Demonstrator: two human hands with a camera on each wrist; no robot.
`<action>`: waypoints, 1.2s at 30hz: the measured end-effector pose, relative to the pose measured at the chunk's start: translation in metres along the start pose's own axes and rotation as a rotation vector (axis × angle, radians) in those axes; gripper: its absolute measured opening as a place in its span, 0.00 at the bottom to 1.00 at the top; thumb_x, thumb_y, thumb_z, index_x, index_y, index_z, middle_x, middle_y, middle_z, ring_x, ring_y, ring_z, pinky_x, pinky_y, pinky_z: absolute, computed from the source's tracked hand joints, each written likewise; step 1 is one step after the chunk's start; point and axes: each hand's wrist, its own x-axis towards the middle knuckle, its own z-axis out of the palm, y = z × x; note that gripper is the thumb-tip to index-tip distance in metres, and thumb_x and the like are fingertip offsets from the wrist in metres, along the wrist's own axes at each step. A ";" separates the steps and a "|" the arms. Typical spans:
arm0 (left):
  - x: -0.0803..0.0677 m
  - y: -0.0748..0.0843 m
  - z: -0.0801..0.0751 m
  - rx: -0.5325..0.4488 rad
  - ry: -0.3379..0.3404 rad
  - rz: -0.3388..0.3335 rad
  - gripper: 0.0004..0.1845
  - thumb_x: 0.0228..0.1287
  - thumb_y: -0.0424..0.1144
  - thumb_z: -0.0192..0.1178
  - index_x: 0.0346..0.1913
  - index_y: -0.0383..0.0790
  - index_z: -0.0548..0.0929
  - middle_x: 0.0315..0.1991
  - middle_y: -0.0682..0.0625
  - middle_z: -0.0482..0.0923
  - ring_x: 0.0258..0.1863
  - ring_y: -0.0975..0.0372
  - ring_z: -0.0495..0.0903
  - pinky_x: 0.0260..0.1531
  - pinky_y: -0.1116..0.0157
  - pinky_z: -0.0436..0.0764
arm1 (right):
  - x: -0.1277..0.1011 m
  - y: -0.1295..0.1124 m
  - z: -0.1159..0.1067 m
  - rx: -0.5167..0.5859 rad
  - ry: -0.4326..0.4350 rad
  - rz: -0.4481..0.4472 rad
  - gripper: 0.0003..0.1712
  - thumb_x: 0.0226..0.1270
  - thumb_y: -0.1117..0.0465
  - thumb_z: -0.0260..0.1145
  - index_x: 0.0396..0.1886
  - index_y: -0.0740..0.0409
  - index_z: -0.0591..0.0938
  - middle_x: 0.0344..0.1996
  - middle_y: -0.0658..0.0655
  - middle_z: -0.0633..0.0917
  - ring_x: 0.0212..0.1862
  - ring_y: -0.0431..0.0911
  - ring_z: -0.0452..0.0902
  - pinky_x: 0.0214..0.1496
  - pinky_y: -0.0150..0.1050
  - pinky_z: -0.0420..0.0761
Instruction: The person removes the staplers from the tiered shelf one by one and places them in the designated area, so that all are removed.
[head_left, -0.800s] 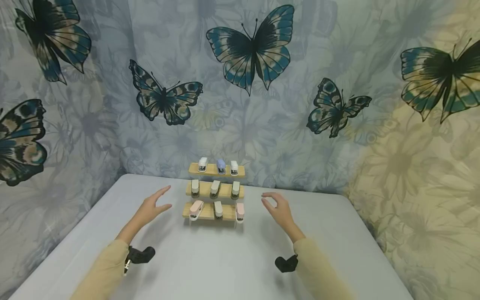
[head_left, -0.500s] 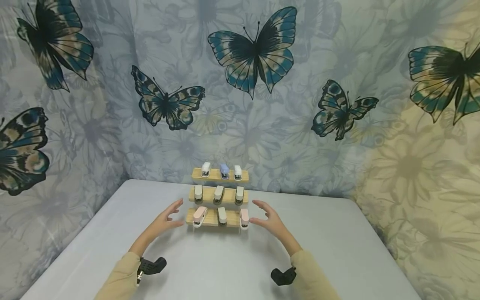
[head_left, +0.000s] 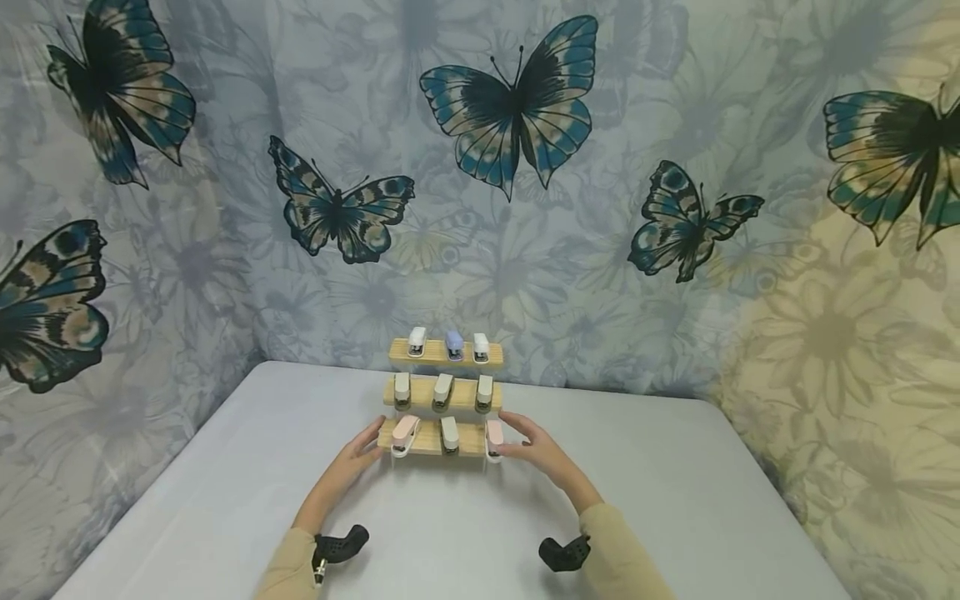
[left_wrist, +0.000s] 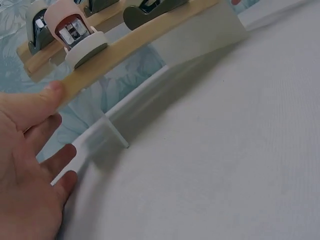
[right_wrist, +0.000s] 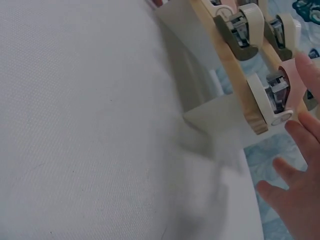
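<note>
Rack (head_left: 429, 438) at 12 o'clock on table (head_left: 450, 533), nine staplers (head_left: 450, 432) aboard. Left hand (head_left: 358, 457) at rack's 8 o'clock, loosely open, thumb touching rack; right hand (head_left: 542, 450) at 4, likewise loose. Reach looks done, firm hold not yet.

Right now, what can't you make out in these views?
Left hand, left wrist view: partly cut off by the left edge.
Right hand, right wrist view: partly cut off by the right edge.
Middle bottom stapler, left wrist view: upper part cut off by the top edge.
Round mark, right wrist view: too small to read.
Far-right butterfly, head view: cut off by the right edge.
</note>
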 end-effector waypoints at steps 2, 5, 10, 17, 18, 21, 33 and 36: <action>0.000 -0.001 0.000 -0.016 -0.006 0.016 0.28 0.54 0.47 0.46 0.58 0.49 0.51 0.58 0.52 0.46 0.56 0.59 0.42 0.51 0.54 0.46 | 0.003 0.002 0.001 0.005 0.001 -0.024 0.36 0.46 0.51 0.59 0.56 0.50 0.57 0.54 0.50 0.57 0.55 0.46 0.46 0.51 0.51 0.52; 0.000 -0.005 0.001 -0.036 -0.015 0.006 0.29 0.55 0.47 0.44 0.59 0.47 0.49 0.58 0.52 0.44 0.56 0.61 0.43 0.52 0.58 0.46 | 0.006 0.005 0.003 0.013 0.006 -0.045 0.36 0.45 0.52 0.60 0.56 0.51 0.57 0.54 0.50 0.58 0.55 0.47 0.46 0.52 0.53 0.49; -0.002 -0.009 0.005 -0.038 0.021 -0.010 0.29 0.54 0.48 0.45 0.58 0.47 0.50 0.58 0.54 0.46 0.55 0.63 0.45 0.52 0.60 0.49 | 0.008 0.010 0.009 -0.006 0.039 -0.045 0.34 0.45 0.54 0.61 0.54 0.52 0.60 0.53 0.52 0.61 0.54 0.50 0.49 0.49 0.57 0.50; 0.000 -0.006 0.010 -0.046 0.057 -0.026 0.28 0.53 0.50 0.45 0.57 0.50 0.52 0.57 0.58 0.48 0.54 0.65 0.47 0.52 0.61 0.50 | 0.009 0.011 0.008 -0.009 0.082 -0.091 0.31 0.46 0.56 0.61 0.52 0.52 0.63 0.51 0.54 0.63 0.53 0.49 0.52 0.48 0.55 0.54; 0.001 -0.005 0.010 -0.043 0.063 -0.027 0.28 0.53 0.50 0.45 0.57 0.50 0.52 0.57 0.58 0.48 0.54 0.65 0.47 0.52 0.60 0.50 | 0.010 0.011 0.008 -0.003 0.086 -0.087 0.31 0.45 0.56 0.61 0.52 0.52 0.63 0.50 0.54 0.64 0.52 0.49 0.53 0.48 0.54 0.54; 0.001 -0.006 0.011 -0.049 0.083 -0.044 0.28 0.53 0.50 0.45 0.57 0.50 0.52 0.57 0.57 0.48 0.54 0.64 0.47 0.52 0.60 0.50 | 0.009 0.007 0.010 0.008 0.106 -0.059 0.32 0.43 0.56 0.63 0.51 0.55 0.64 0.49 0.54 0.65 0.51 0.49 0.56 0.48 0.54 0.55; -0.009 -0.011 0.014 -0.024 0.123 0.001 0.28 0.54 0.49 0.44 0.58 0.49 0.52 0.57 0.54 0.47 0.53 0.58 0.51 0.49 0.57 0.55 | 0.005 0.022 0.017 -0.032 0.171 -0.078 0.31 0.43 0.52 0.62 0.51 0.51 0.66 0.48 0.54 0.67 0.49 0.49 0.60 0.46 0.52 0.61; -0.006 -0.009 0.014 -0.031 0.123 0.008 0.27 0.54 0.49 0.45 0.57 0.50 0.53 0.57 0.55 0.48 0.51 0.57 0.54 0.48 0.56 0.57 | 0.006 0.023 0.014 -0.031 0.203 -0.061 0.31 0.42 0.51 0.63 0.50 0.50 0.67 0.48 0.53 0.67 0.49 0.47 0.61 0.46 0.50 0.61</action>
